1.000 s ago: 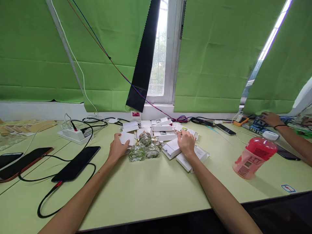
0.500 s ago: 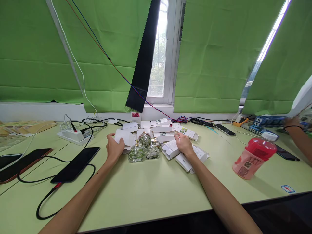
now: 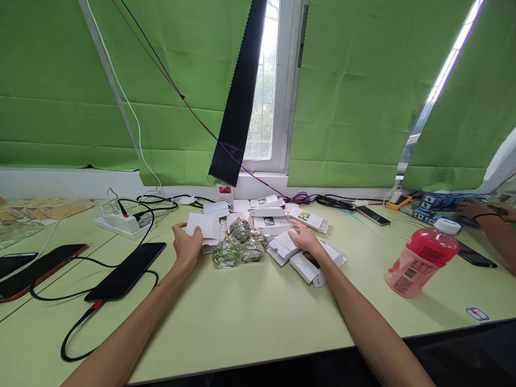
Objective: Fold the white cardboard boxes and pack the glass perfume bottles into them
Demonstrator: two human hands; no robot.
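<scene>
My left hand (image 3: pixel 187 246) is closed at the edge of a white carton (image 3: pixel 203 226), thumb on its near face. My right hand (image 3: pixel 305 237) grips another white carton (image 3: pixel 283 248) with printed text, its fingers over the far edge. Below my right wrist lies a further white carton (image 3: pixel 305 268), partly covered by the forearm. Between my hands stands a cluster of clear glass perfume bottles (image 3: pixel 226 255) with rounded bodies. Behind them several small white boxes (image 3: pixel 272 224) are heaped, some with green pictures.
A pink-red drink bottle (image 3: pixel 419 260) stands tilted-looking at right. Phones (image 3: pixel 127 271) with cables lie at left beside a white power strip (image 3: pixel 124 224). Black cables (image 3: pixel 334 202) run along the wall. Another person's hand (image 3: pixel 473 208) is at blue boxes (image 3: pixel 437 201), far right.
My left hand and its carton have shifted slightly left. My right hand stays nearly in place on its carton. The other person's hand has moved left over the blue boxes.
</scene>
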